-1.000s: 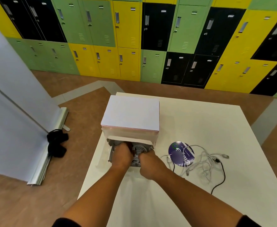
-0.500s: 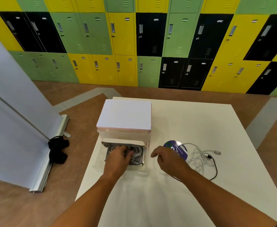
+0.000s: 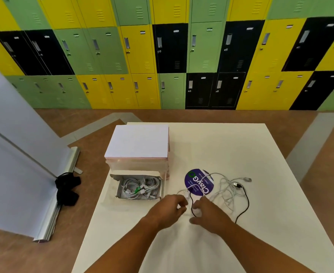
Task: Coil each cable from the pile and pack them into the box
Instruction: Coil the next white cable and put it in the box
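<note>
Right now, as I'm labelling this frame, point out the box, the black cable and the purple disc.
box (image 3: 136, 173), head view, back rim.
black cable (image 3: 247, 201), head view, right-hand curve.
purple disc (image 3: 193, 183), head view, printed face.

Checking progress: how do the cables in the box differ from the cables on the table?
The cables in the box are coiled into bundles and look white; the cables on the table lie loose and tangled, one of them black. Both are thin leads with plugs.
</note>
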Action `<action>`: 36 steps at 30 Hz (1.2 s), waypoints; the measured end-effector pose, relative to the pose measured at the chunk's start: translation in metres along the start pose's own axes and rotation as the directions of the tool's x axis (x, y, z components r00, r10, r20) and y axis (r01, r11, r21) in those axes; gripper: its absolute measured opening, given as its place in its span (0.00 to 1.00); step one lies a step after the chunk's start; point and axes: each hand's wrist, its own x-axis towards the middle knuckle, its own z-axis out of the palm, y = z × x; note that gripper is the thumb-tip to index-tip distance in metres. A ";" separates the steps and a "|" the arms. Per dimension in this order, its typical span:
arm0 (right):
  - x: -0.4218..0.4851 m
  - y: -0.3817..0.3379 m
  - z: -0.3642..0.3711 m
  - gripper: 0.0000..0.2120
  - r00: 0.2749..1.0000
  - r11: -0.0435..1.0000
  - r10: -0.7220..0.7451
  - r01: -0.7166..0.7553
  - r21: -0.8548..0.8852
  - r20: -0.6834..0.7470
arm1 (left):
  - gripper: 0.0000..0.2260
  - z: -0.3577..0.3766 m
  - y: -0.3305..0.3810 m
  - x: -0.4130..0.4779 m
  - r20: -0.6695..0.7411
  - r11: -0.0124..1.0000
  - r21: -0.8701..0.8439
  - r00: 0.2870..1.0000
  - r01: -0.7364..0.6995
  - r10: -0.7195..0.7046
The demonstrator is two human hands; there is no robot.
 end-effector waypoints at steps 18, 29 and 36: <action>-0.013 0.027 -0.097 0.05 0.879 0.540 0.344 0.101 0.835 -0.329 | 0.04 0.045 0.000 0.017 0.112 0.947 0.321 0.992 0.014 -0.052; -0.012 0.050 -0.127 0.09 0.814 0.557 0.421 0.117 0.822 -0.400 | 0.07 -0.024 0.067 0.043 -0.257 0.920 -0.363 0.965 -0.148 0.054; -0.019 0.024 -0.129 0.20 0.919 0.878 0.132 0.065 0.474 -0.371 | 0.06 -0.067 0.124 0.052 -0.402 0.858 -0.390 0.900 -0.333 0.166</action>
